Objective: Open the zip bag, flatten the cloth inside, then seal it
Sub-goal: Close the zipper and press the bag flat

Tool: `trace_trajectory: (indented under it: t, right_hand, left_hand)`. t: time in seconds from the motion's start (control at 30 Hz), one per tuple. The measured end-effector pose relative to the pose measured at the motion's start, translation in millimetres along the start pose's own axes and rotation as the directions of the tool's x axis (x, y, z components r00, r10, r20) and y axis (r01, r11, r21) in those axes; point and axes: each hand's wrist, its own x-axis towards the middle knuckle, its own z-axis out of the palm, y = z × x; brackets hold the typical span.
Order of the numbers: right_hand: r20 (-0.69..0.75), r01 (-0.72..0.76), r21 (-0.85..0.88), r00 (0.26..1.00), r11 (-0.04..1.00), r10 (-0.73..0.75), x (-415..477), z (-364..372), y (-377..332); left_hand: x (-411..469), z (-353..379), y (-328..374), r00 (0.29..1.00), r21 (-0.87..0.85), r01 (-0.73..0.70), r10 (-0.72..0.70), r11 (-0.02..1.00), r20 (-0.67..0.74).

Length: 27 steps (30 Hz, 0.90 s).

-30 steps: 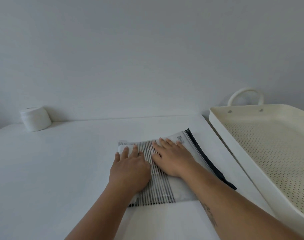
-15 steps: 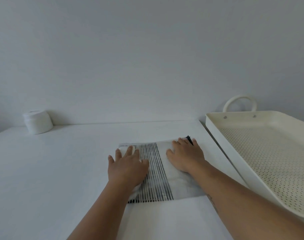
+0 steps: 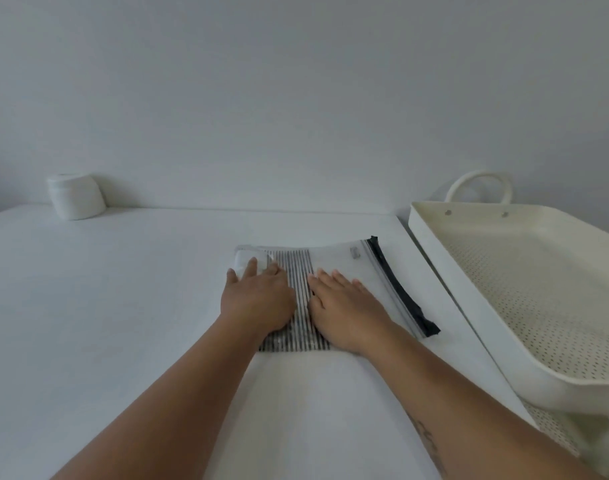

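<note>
The zip bag (image 3: 334,268) lies flat on the white table (image 3: 123,306), near its right edge, just beside the cream perforated tray (image 3: 525,289); the striped cloth (image 3: 298,271) sits inside the bag, its black-and-white band visible between the two hands. The left hand (image 3: 258,303) rests palm down on the left part of the bag, fingers extended and slightly apart, gripping nothing; the right hand (image 3: 348,306) rests palm down on the centre-right part, fingers extended and close together, gripping nothing.

Compared with half a second earlier, the right hand has drawn back from the bag's far right corner toward the middle; the two hands now lie nearly side by side, separated only by the striped band. The black zip strip (image 3: 400,292), then almost wholly covered, is now exposed along the bag's right edge from far corner to near corner; the slider (image 3: 355,252) shows near the far end. The left hand has held roughly the same place.

A white jar (image 3: 76,195) stands at the table's far left, against the wall, well apart from the bag.
</note>
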Motion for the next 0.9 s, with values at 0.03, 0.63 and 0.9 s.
trace_trajectory:
  t: [0.03,0.63,0.9]
  right_hand:
    - [0.012,-0.021,-0.025,1.000,0.999,0.021,0,0,3]
    - [-0.288,0.020,0.175,0.957,0.984,0.032,-24,-26,5]
    - [-0.050,0.062,0.109,0.997,0.992,-0.057,-21,-4,-31]
  left_hand:
    - [0,0,1,1.000,0.012,0.008,-0.008,1.000,0.005]
    - [-7,-12,-4,0.918,-0.269,-0.107,-0.009,0.957,-0.397]
    - [-32,7,-11,0.986,-0.012,-0.120,0.118,0.993,-0.120]
